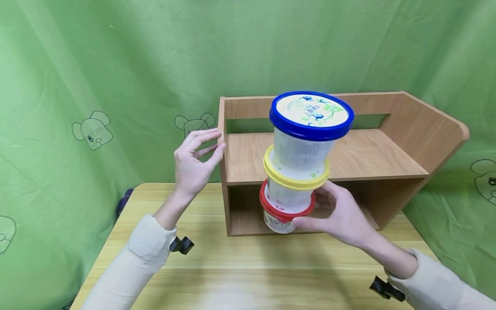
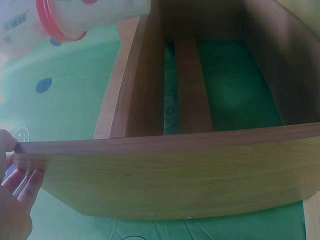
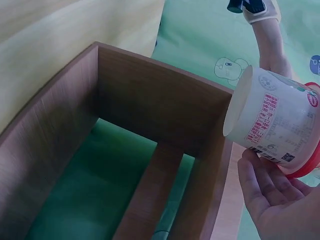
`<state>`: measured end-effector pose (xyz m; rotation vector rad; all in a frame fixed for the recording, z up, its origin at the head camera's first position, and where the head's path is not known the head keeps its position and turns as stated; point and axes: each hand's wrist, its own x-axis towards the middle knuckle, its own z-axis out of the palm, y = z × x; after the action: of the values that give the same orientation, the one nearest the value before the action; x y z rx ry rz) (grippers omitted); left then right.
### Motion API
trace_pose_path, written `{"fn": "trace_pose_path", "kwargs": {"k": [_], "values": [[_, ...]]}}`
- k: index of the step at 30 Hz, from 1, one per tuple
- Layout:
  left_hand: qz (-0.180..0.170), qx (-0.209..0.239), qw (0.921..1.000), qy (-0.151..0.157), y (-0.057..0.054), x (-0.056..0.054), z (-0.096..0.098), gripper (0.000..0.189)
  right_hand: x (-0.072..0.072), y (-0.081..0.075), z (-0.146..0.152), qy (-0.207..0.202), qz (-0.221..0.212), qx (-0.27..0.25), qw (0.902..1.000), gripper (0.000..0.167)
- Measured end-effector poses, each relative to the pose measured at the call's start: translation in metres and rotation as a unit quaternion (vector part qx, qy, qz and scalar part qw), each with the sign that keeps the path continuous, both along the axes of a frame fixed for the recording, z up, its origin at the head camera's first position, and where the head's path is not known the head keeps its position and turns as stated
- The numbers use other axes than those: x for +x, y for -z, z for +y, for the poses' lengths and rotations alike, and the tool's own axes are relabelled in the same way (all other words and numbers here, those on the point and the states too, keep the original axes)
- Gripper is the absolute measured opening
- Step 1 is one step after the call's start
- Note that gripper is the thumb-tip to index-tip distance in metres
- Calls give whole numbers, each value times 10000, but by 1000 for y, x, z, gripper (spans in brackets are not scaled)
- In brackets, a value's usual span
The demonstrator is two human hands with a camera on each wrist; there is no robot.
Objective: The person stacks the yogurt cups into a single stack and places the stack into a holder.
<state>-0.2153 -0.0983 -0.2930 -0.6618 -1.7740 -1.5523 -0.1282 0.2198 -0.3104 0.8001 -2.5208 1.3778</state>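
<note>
Three white tubs stand in one slightly leaning column in the head view. The top tub point(image 1: 302, 150) has a blue lid point(image 1: 311, 115), the middle tub point(image 1: 284, 193) a yellow lid point(image 1: 296, 183), and the bottom tub point(image 1: 277, 223) a red lid point(image 1: 286, 211). My right hand point(image 1: 342, 215) grips the bottom tub from the right, thumb in front; the right wrist view shows its fingers point(image 3: 272, 182) against the printed side. My left hand point(image 1: 193, 161) pinches the front edge of the left side panel point(image 1: 222, 172) of a wooden shelf point(image 1: 249, 153).
The shelf's lower compartment point(image 1: 248, 215) opens behind the stack, and its right side panel point(image 1: 430, 133) slopes to the right. It stands on a light wooden table point(image 1: 232, 267). A green curtain point(image 1: 135, 64) hangs behind, and a dark object point(image 1: 123, 204) sits at the table's left edge.
</note>
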Motion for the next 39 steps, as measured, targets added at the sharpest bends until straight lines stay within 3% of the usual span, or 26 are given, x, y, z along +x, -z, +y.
{"fn": "trace_pose_path", "kwargs": {"k": [15, 21, 39], "values": [[-13, -24, 10000, -40, 2, -1, -1, 27, -20, -35, 1, 98, -129, 81, 9998, 70], [-30, -29, 10000, -52, 2, -2, -1, 27, -32, -47, -1, 36, -161, -199, 9997, 69], [-100, -23, 9999, -76, 3, -1, 1, 28, -81, -46, -6, 685, -265, -190, 9971, 68]]}}
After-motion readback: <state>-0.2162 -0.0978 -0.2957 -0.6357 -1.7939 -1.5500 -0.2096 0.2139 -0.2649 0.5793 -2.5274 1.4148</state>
